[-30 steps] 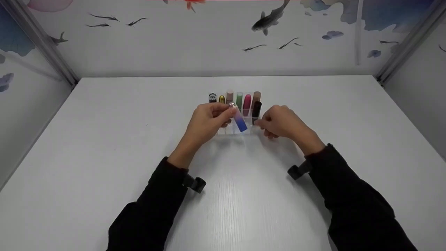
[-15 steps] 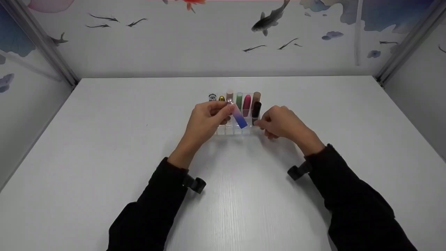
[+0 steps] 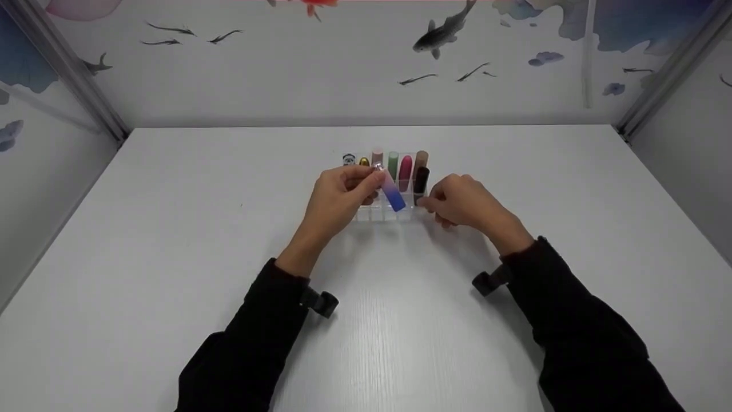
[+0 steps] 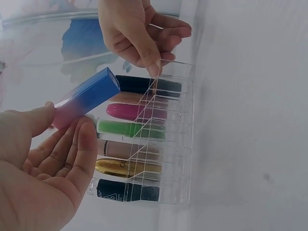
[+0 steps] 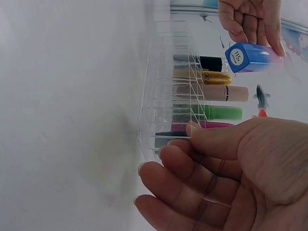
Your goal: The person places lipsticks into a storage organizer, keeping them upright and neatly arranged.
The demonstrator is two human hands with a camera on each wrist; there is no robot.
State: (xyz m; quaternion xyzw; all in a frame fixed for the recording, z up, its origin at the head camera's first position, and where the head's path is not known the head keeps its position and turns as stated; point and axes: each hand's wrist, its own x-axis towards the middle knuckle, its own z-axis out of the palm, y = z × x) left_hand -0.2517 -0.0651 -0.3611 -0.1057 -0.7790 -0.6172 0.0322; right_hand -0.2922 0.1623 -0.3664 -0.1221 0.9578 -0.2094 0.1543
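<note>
My left hand pinches a lipstick by its silvery-pink end, between thumb and fingers. The tube fades from pink to blue and tilts over the clear lipstick organizer, its blue end lower and toward the right. A round white label shows on that blue end in the right wrist view. My right hand pinches the organizer's right side wall, thumb on the edge beside a black lipstick. That hand's other fingers curl loosely, as the right wrist view shows.
Upright in the organizer stand a black tube with a white print, a gold one, a pale pink one, a green one, a magenta one and a brown one. A white table meets printed walls behind.
My left hand has drawn slightly up and to the left with the lipstick, then stayed nearly still. The right hand keeps its place at the organizer.
</note>
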